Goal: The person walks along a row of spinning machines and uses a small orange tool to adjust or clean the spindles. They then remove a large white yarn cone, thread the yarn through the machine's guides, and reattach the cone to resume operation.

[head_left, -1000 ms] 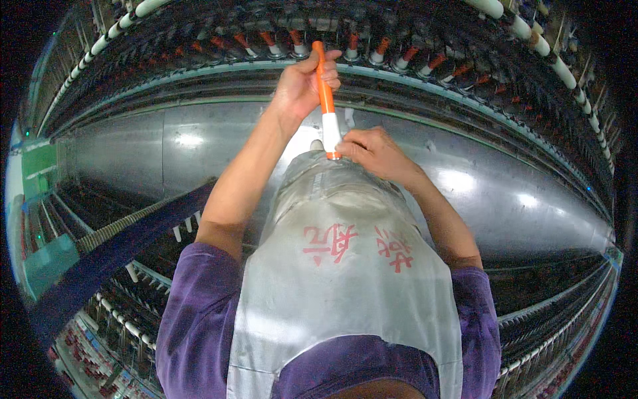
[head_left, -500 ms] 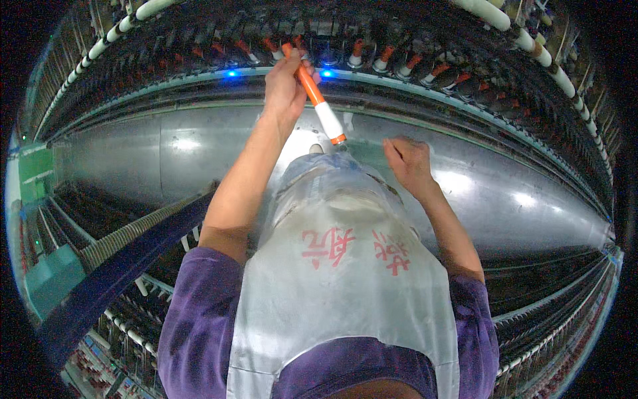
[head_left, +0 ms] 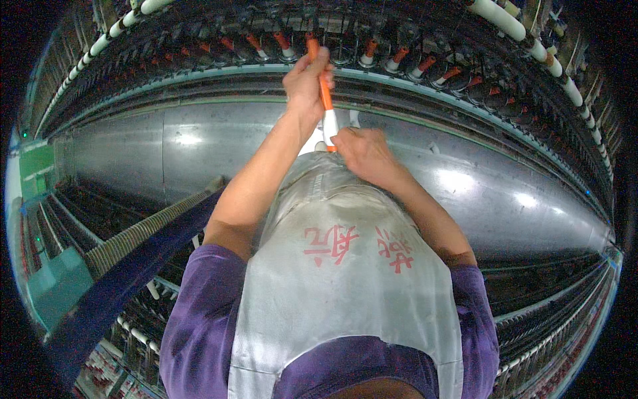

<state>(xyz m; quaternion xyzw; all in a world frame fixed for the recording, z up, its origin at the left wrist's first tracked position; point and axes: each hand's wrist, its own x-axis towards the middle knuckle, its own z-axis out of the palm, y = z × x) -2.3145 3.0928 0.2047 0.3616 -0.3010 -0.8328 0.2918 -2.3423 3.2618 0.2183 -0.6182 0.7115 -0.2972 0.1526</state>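
Observation:
My left hand point(head_left: 309, 76) is closed round the orange upper part of a yarn bobbin point(head_left: 330, 124). White yarn covers its lower part, and an orange band shows at its bottom end. The bobbin stands nearly upright in view, in front of my apron. Beside it on the right, my right hand point(head_left: 364, 153) is closed with its fingertips against the white yarn. What sits between those fingers is hidden. Just beyond my left hand runs a row of bobbins on the machine, among them an orange and white bobbin point(head_left: 284, 46).
A long grey metal panel point(head_left: 219, 143) spans the machine under the bobbin row. White rollers point(head_left: 498, 20) curve along the upper right. At left, a ribbed hose point(head_left: 143, 229) and a dark blue tube point(head_left: 126, 292) slant toward me. Another machine's rows lie behind at the lower right.
The bobbin has swung more upright and shifted slightly right with my left hand. My right hand has moved left and up to it from apart. The two blue lights near my left hand no longer show.

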